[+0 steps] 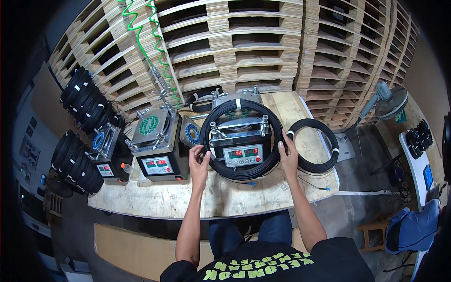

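Between my two hands stands a large coil of black cable (pixel 244 174), tied with white bands, tilted up in front of a metal-topped machine (pixel 242 157) whose red digits show through the ring. My left hand (pixel 199 162) grips the coil's left side, thumb and fingers around the bundle. On the opposite side, my right hand (pixel 288 152) holds the rim with fingers curled behind it. A blue connector (pixel 250 184) pokes out below the ring. To the right, a second black cable coil (pixel 312 167) lies on the wooden table, close to my right hand.
Two similar machines (pixel 157 167) (pixel 107 170) stand to the left, near a small orange-capped bottle (pixel 126 167). Black coils (pixel 77 162) are stacked beyond them. Wooden pallets (pixel 244 37) rise behind the table (pixel 155 199); green spiral hoses (pixel 136 33) hang there. A fan (pixel 391 101) stands right.
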The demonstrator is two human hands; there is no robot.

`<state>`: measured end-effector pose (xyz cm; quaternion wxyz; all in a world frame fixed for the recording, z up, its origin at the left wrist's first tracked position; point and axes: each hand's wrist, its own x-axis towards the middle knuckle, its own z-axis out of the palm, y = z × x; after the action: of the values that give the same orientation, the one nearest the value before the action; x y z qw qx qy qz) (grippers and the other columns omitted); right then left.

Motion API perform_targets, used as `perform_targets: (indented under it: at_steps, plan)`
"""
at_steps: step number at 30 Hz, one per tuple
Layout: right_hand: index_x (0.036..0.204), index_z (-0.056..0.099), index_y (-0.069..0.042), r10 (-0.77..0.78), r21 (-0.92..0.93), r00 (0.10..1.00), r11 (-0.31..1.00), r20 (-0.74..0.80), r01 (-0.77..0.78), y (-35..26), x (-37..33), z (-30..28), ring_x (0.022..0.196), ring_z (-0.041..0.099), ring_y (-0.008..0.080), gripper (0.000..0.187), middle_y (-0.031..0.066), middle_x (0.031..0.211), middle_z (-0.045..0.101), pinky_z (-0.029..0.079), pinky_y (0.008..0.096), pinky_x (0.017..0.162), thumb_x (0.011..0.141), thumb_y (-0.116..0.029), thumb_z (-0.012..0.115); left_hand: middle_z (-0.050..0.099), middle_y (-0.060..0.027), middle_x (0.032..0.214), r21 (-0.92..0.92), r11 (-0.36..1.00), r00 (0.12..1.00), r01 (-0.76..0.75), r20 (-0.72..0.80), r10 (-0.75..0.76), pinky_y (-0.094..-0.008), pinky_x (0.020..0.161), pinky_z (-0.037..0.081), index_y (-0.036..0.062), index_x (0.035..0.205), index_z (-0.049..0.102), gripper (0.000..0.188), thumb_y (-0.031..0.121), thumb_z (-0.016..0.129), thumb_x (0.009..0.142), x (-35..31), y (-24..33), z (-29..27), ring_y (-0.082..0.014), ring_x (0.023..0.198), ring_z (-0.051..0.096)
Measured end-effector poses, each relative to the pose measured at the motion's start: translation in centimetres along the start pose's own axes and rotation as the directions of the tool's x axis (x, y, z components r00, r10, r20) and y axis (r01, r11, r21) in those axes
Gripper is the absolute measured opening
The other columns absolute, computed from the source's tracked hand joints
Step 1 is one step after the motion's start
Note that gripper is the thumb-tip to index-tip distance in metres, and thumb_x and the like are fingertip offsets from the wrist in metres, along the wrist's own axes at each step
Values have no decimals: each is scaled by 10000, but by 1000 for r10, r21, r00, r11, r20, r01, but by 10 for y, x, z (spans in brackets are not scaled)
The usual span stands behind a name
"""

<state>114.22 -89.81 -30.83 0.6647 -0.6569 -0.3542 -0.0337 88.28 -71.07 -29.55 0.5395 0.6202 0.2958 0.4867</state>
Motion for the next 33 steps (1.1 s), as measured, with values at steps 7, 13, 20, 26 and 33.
perform_targets:
  at_steps: [7,13,20,26,33]
  plan:
    - [1531,390,-51,51,254,979,962,196,-101,-2,-2,1,1224,548,173,608,163,1415,558,402,279,1057,984,-147,637,620,-56,1194,114,978,958,176,210,-197,-252,874,461,125,1589,283,719,215,662,986,11,9,-18,-103,972,559]
    - [1517,417,-49,88,293,956,940,281,-173,-7,14,-14,1138,564,132,603,126,1364,592,433,262,996,971,-134,659,665,-36,1129,119,990,964,75,244,-103,-252,854,474,42,1562,315,671,214,643,1002,20,8,-15,-90,955,590]
    - [1526,402,-59,-7,221,963,974,268,-54,-67,3,-39,1160,552,141,605,133,1403,563,426,269,1005,982,-144,653,648,-8,1001,31,999,984,-14,178,8,-224,733,455,40,1548,347,666,208,665,987,-11,45,-18,-67,836,548]
    - [1540,354,-17,10,215,941,973,339,-87,-85,-51,-80,1245,503,165,623,154,1451,502,382,283,1063,981,-64,625,650,-23,1027,-23,998,985,55,163,-50,-201,729,445,-12,1531,354,659,137,674,974,-88,56,-29,-43,852,534]
    - [1549,361,-72,305,2,833,939,462,-345,-52,-128,-96,905,564,94,665,115,1245,645,485,246,810,946,-57,642,591,10,806,206,954,956,216,155,-249,-224,630,392,-18,1526,354,671,219,668,983,-158,17,-64,-55,713,462]
